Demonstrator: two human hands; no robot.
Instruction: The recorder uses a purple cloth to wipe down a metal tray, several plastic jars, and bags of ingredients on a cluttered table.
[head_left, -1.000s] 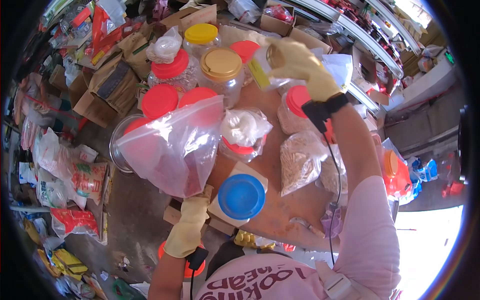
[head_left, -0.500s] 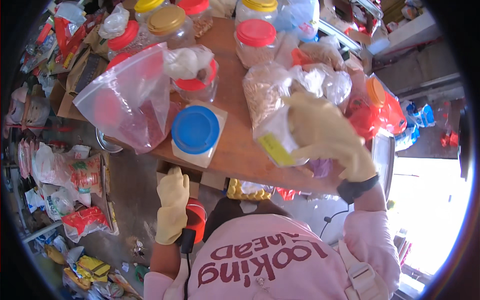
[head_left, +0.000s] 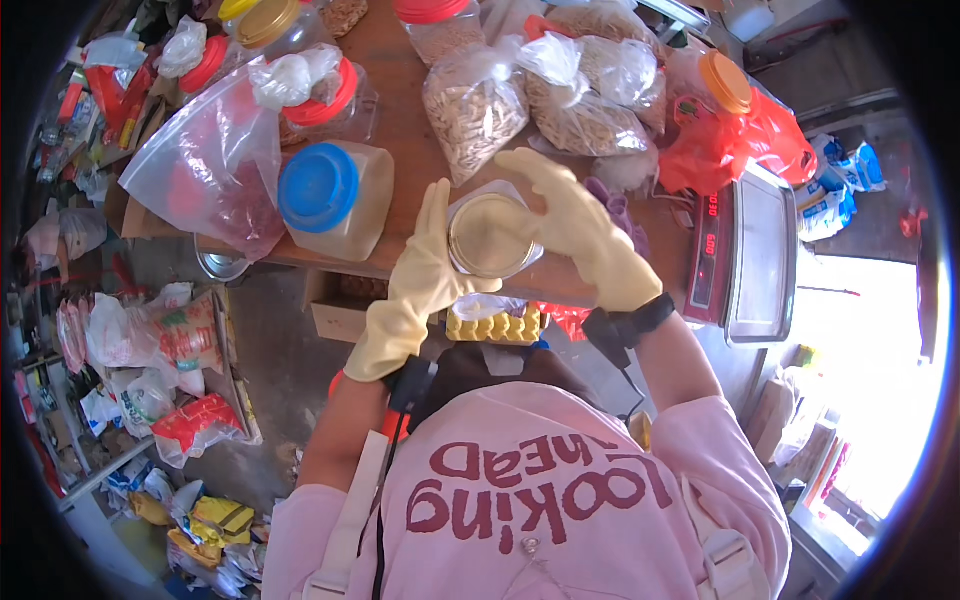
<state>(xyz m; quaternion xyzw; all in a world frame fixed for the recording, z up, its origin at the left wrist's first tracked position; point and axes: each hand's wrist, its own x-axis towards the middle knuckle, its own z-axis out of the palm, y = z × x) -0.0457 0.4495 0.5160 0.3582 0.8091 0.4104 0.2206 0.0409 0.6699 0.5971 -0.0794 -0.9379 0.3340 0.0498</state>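
Observation:
Both of my hands wear cream rubber gloves. Between them, at the near edge of the table, is a pale jar [head_left: 492,238] with a round gold top that faces up. My left hand [head_left: 418,268] cups the jar's left side, with its fingers along the far left and its thumb on the near side. Against the right side lies my right hand [head_left: 588,232], its fingers reaching past the far rim. Just beyond the jar sits a knotted clear bag of pale sticks [head_left: 478,115]. To the left a squarish jar with a blue lid [head_left: 318,187] stands on the table.
A large clear zip bag [head_left: 205,165] leans at the left, near a red-lidded jar [head_left: 325,95]. Further bags [head_left: 590,115] and a red bag [head_left: 735,140] fill the right side, above a scale [head_left: 755,255]. An open carton [head_left: 340,318] is under the table edge.
My right hand has brought the jar left and toward me, turning its top up. From below the table edge, my left hand has risen to the jar. The view has shifted.

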